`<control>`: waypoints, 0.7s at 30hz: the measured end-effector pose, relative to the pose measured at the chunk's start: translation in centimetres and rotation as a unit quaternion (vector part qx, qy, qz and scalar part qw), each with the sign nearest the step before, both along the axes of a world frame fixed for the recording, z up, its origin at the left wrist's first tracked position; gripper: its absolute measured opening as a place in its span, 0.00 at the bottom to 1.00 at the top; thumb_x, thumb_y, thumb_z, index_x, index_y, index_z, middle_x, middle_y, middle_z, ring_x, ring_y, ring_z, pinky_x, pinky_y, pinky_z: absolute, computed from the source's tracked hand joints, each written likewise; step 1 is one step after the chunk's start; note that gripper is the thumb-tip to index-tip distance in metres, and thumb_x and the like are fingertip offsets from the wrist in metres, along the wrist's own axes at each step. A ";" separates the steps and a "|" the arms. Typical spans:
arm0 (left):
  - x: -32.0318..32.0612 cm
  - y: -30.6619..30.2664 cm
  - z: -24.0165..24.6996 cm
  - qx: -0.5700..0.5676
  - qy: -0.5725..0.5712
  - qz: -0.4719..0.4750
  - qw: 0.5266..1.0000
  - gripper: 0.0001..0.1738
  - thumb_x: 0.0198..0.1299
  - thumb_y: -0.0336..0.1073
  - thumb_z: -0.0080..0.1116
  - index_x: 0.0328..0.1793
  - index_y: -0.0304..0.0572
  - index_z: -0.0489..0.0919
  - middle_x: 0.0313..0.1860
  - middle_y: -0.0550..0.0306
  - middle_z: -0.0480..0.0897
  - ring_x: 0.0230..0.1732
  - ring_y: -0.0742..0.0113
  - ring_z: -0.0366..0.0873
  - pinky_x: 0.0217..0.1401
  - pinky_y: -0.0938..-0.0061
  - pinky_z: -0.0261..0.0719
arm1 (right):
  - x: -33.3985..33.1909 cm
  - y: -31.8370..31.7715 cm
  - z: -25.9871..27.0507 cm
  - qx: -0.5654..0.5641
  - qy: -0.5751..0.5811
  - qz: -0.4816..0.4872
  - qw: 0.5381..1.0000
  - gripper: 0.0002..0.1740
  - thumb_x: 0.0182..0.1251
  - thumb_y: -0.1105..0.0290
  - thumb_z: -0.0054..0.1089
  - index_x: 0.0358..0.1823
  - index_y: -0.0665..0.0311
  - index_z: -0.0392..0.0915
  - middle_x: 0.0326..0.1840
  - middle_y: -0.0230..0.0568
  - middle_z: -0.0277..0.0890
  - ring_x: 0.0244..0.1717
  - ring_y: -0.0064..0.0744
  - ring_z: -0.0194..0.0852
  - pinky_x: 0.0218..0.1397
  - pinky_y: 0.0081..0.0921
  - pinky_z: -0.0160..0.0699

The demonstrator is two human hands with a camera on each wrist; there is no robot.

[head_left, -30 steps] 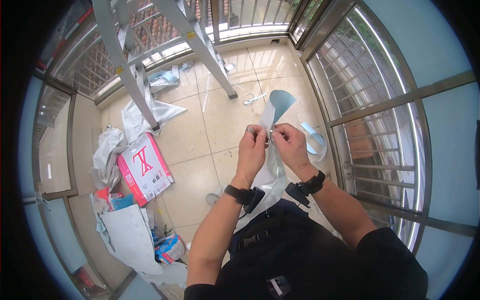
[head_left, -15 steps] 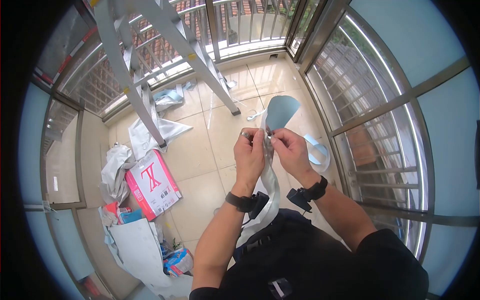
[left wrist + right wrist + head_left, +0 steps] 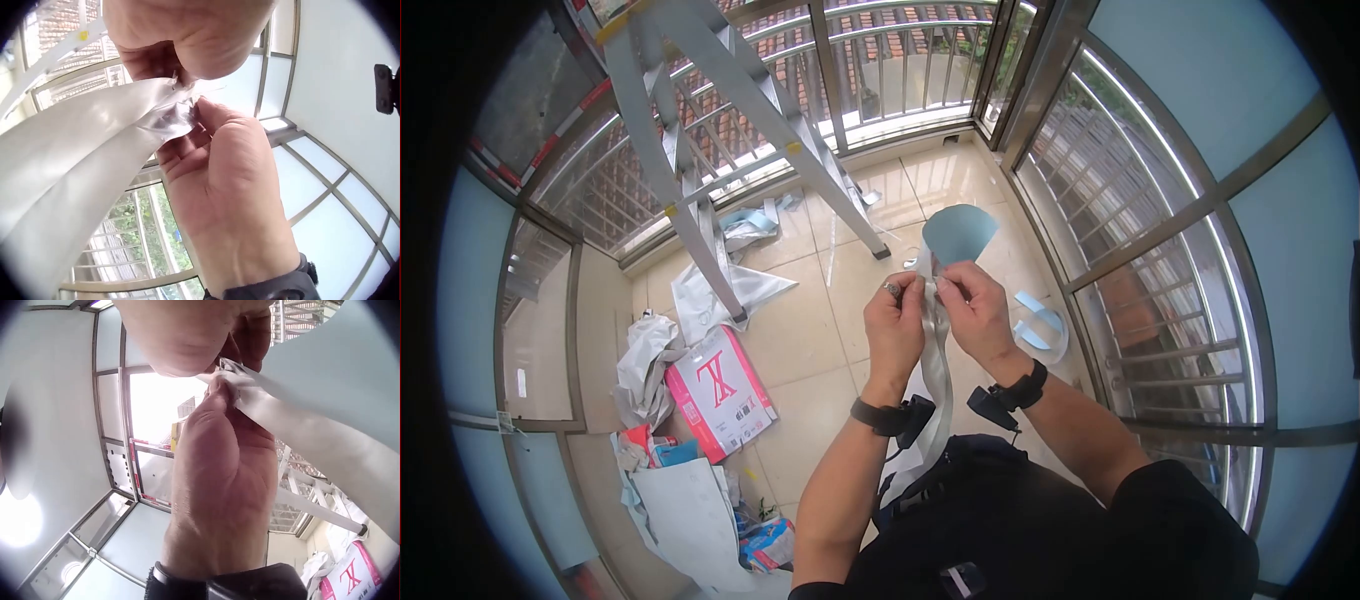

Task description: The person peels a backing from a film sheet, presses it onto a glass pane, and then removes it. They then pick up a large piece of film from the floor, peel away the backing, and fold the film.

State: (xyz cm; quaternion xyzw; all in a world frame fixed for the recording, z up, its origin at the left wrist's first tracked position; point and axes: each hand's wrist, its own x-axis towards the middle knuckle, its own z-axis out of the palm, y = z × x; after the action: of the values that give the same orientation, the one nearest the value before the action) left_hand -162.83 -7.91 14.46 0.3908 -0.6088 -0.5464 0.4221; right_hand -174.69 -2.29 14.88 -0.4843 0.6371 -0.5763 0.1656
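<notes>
A long strip of film, light blue on one face (image 3: 962, 236) and silvery white on the other, stands between the two hands and trails down toward the waist (image 3: 938, 375). My left hand (image 3: 896, 325) pinches its edge between thumb and curled fingers. Right beside it, the thumb and forefinger of my right hand (image 3: 978, 312) pinch the same edge, fingertips almost meeting. In the left wrist view the silvery film (image 3: 69, 156) is gathered into a crumpled shiny bit at the fingertips. Above the hands, the blue part flares out in a curl.
An aluminium stepladder (image 3: 775, 130) stands on the tiled floor at the far left. A pink-and-white box (image 3: 722, 393), crumpled white sheeting (image 3: 645, 368) and a white board (image 3: 690, 515) lie at the left. Cut film scraps (image 3: 1042, 325) lie near the barred window on the right.
The blue end of the film has spread wider and tipped toward the right. Both hands keep pinching the edge, close together. The floor items shift rightward and down as the head view turns.
</notes>
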 end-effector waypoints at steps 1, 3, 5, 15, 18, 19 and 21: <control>0.0 -0.1 -0.6 0.021 0.025 0.001 0.999 0.08 0.71 0.31 0.56 0.48 0.33 0.81 0.35 0.59 0.83 0.35 0.76 0.77 0.39 0.78 0.76 | 0.0 0.0 -0.4 -0.001 0.001 0.000 1.000 0.05 0.69 0.74 0.59 0.40 0.68 0.79 0.34 0.46 0.78 0.30 0.36 0.78 0.36 0.27 0.76; -0.1 -0.5 -1.5 0.041 0.049 0.003 0.998 0.08 0.72 0.32 0.54 0.48 0.34 0.81 0.35 0.61 0.82 0.35 0.76 0.77 0.40 0.79 0.76 | 0.0 0.1 -0.9 0.030 -0.092 0.006 0.995 0.05 0.69 0.74 0.59 0.40 0.69 0.79 0.33 0.43 0.79 0.31 0.30 0.79 0.36 0.25 0.76; -0.1 -0.8 -2.0 0.051 0.073 -0.008 0.996 0.09 0.74 0.33 0.54 0.47 0.34 0.80 0.34 0.62 0.82 0.34 0.77 0.74 0.38 0.79 0.74 | 0.1 0.0 -1.0 0.028 -0.107 0.012 0.994 0.06 0.70 0.73 0.59 0.39 0.70 0.79 0.32 0.42 0.79 0.31 0.27 0.78 0.35 0.25 0.76; -0.9 -3.5 -1.2 0.055 0.118 0.083 0.988 0.11 0.76 0.35 0.51 0.47 0.33 0.77 0.32 0.64 0.77 0.33 0.80 0.69 0.36 0.80 0.70 | -0.9 -1.3 0.7 0.023 -0.087 -0.047 0.995 0.09 0.75 0.69 0.59 0.39 0.70 0.79 0.27 0.25 0.74 0.28 0.12 0.65 0.32 0.15 0.66; -0.6 -3.9 0.5 0.028 0.078 0.087 0.993 0.11 0.76 0.36 0.50 0.49 0.34 0.77 0.39 0.61 0.81 0.39 0.79 0.73 0.43 0.81 0.73 | -1.3 -1.4 1.9 0.036 -0.116 -0.038 0.992 0.09 0.74 0.70 0.59 0.38 0.69 0.79 0.27 0.25 0.75 0.28 0.11 0.66 0.32 0.14 0.65; -0.7 -4.1 0.9 0.027 0.078 0.087 0.993 0.11 0.76 0.36 0.50 0.49 0.34 0.77 0.39 0.61 0.81 0.39 0.79 0.73 0.43 0.81 0.73 | -1.3 -1.5 2.3 0.035 -0.115 -0.038 0.992 0.09 0.74 0.70 0.59 0.38 0.69 0.79 0.27 0.25 0.75 0.28 0.11 0.66 0.32 0.14 0.65; -0.7 -4.8 1.8 -0.060 0.080 0.105 0.989 0.11 0.76 0.35 0.51 0.47 0.33 0.77 0.33 0.63 0.77 0.34 0.78 0.69 0.37 0.79 0.71 | -1.5 -1.7 3.0 0.020 -0.164 -0.017 0.986 0.08 0.75 0.70 0.59 0.39 0.68 0.79 0.28 0.25 0.76 0.29 0.12 0.68 0.33 0.14 0.67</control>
State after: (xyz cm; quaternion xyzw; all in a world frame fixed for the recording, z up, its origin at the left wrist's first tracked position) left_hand -163.57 -12.66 16.26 0.3818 -0.5600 -0.4911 0.5472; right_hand -176.17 -3.96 17.89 -0.3694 0.6208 -0.6375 0.2678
